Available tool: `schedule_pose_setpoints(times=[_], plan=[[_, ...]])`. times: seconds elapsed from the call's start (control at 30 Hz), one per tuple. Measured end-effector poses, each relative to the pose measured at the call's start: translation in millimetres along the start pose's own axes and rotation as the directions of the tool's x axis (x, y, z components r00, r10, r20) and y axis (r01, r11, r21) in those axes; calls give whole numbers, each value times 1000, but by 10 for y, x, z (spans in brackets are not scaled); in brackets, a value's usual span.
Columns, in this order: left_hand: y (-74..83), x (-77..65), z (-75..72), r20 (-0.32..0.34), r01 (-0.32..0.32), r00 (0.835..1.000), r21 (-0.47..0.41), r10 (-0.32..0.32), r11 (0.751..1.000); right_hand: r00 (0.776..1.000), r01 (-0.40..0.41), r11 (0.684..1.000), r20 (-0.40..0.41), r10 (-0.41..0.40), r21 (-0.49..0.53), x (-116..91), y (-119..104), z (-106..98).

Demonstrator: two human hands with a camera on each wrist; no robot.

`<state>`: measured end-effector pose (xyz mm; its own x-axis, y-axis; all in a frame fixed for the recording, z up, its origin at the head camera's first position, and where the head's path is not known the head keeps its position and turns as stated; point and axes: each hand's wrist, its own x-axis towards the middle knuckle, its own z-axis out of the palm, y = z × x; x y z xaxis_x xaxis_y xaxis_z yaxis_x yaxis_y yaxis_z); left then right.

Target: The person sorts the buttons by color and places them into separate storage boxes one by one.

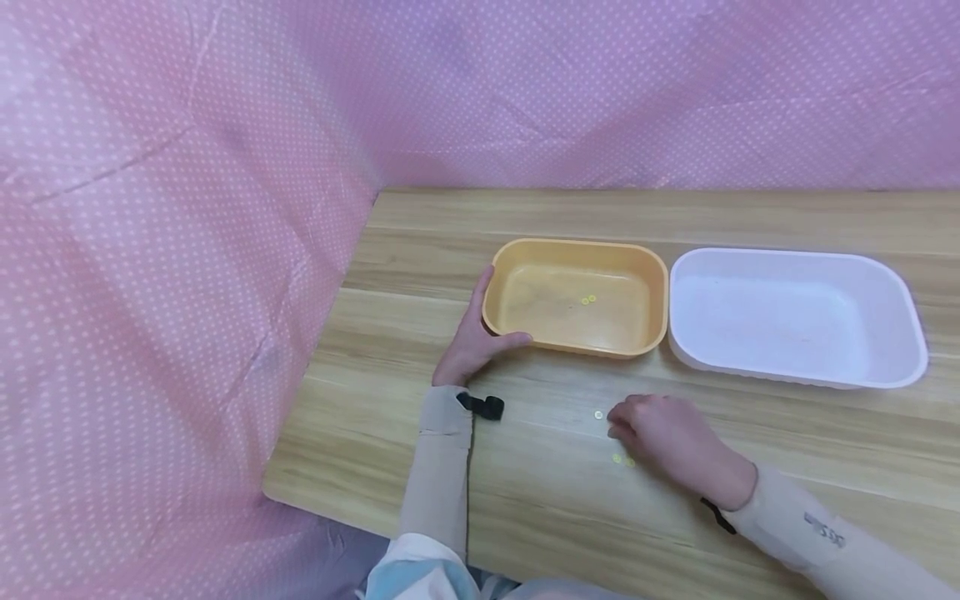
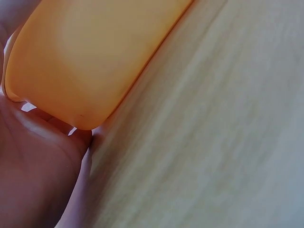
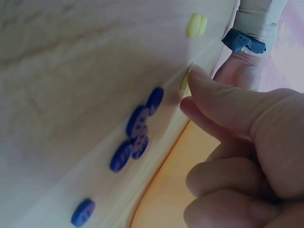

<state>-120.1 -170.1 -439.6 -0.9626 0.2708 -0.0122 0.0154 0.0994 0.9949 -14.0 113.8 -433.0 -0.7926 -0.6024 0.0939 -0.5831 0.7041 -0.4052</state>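
Observation:
My left hand (image 1: 468,343) grips the near left corner of an orange basin (image 1: 573,347), fingers along its left side and thumb at the front wall. Two small yellow buttons (image 1: 588,300) lie in that basin. Over the table in front of it, my right hand (image 1: 671,442) has its thumb and forefinger tips slightly apart. A single yellow button (image 1: 598,414) is just beyond those fingertips, and a pair of yellow buttons (image 1: 617,458) lies nearer my body. Several blue buttons (image 3: 137,121) show on the table in the right wrist view; the head view does not show them.
A larger white basin (image 1: 795,379) stands right of the orange one, their rims nearly touching. Both sit on a wood-grain table (image 1: 360,350). Pink dotted cloth (image 1: 187,250) hangs behind and at the left.

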Motion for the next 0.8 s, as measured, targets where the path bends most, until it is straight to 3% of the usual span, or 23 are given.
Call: schedule_pose_setpoints(times=[0.33,0.8], plan=[[-21,1,-7,-1,-5,1000,3,5,1000,992,-97,994,79,94,43,39,12,7],[-24,0,1,-2,13,1000,-21,-13,1000,988,-103,985,132,84,140,9,54,9]])
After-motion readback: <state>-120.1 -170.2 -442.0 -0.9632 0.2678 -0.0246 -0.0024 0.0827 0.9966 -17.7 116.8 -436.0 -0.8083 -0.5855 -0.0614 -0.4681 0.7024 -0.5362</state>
